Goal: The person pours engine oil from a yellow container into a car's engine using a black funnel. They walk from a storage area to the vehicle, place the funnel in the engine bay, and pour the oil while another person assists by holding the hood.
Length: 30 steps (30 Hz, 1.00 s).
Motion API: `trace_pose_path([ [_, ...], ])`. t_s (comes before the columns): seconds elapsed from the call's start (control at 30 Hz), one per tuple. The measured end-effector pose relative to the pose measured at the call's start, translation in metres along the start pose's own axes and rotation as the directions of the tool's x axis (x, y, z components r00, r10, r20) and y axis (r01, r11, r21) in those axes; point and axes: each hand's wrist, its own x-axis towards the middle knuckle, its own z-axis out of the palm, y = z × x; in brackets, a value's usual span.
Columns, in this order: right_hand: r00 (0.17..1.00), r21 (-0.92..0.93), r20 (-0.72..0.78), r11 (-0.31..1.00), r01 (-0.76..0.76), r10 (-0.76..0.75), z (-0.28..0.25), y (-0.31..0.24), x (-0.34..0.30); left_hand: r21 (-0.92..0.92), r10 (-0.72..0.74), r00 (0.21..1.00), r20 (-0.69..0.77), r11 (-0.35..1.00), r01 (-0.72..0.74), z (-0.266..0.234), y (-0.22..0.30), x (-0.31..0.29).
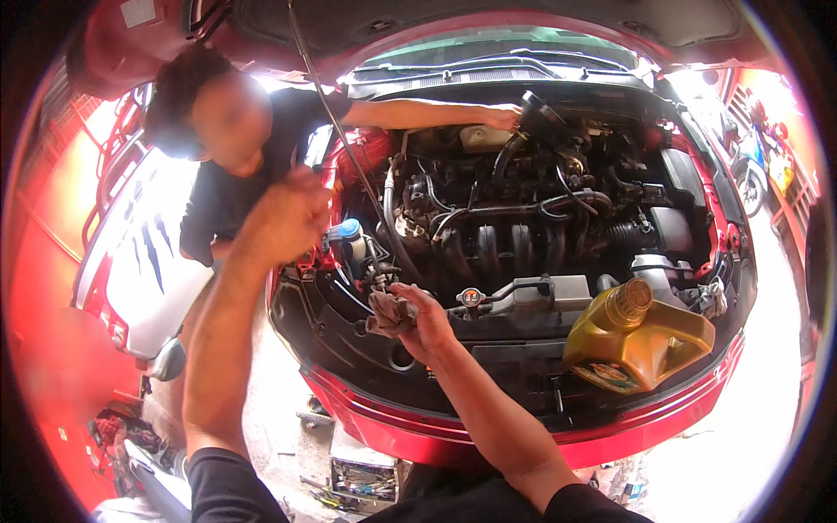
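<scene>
My right hand (425, 324) grips a crumpled dirty brown rag (390, 314) over the front left of the open engine bay (523, 227) of a red car. My left hand (283, 218) is raised higher, at the bay's left edge, with its fingers curled closed; I see nothing in it. A thin black prop rod (340, 131) runs from the raised hood down past that hand into the bay. A gold oil jug (636, 340) with its cap on rests tilted on the front panel, to the right of my right hand.
Another person in a black shirt leans in from the left, their hand (501, 116) at a black funnel (542, 112) at the back of the engine. A blue-capped reservoir (349, 232) and a radiator cap (471, 298) sit near my hands. An open toolbox (366, 478) lies on the floor below the bumper.
</scene>
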Motion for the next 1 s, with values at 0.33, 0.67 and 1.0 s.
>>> trace_pose_path([
  [0.33,0.972,0.201,0.200,0.976,0.081,-0.122,0.061,-0.017,0.055,-0.150,-0.373,0.921,0.109,0.910,0.387,-0.115,0.051,-0.016],
  [0.67,0.970,0.204,0.239,0.975,-0.090,0.040,0.048,0.058,0.048,-0.696,-0.827,0.521,-0.211,0.501,0.514,-0.067,0.176,-0.258],
  [1.0,0.927,-0.076,0.092,0.931,-0.358,0.364,-0.016,0.137,-0.086,-0.778,-0.977,0.022,0.212,-0.155,0.608,-0.036,0.348,-0.432],
])
